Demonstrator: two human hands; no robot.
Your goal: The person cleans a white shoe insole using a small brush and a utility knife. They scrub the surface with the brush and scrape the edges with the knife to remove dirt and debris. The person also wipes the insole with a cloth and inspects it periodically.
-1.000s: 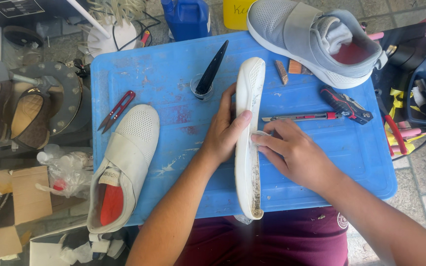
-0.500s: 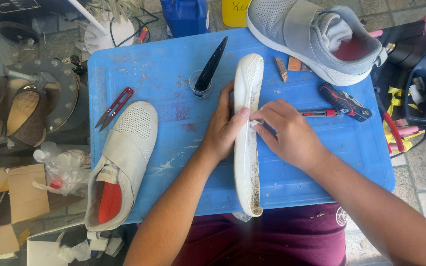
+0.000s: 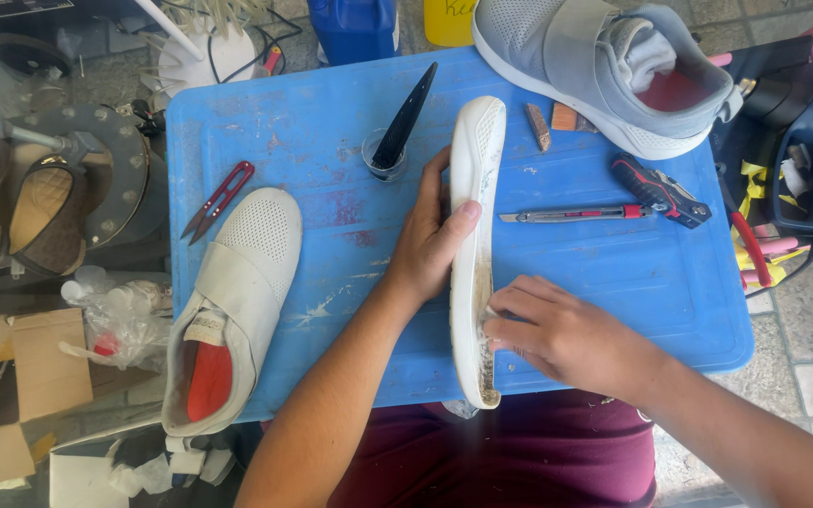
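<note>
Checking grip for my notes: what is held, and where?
Left hand grips the white detached shoe sole at its middle edge; right hand pinches near its heel.

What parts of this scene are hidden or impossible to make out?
All from the head view:
- Right hand: its fingertips press the sole; whatever they pinch is hidden beneath them.
- Sole: its far face is turned away, partly covered by the left hand.
- Grey shoe: its toe is cut off by the top edge.
- Cup: its contents are too small and dark to tell.
</note>
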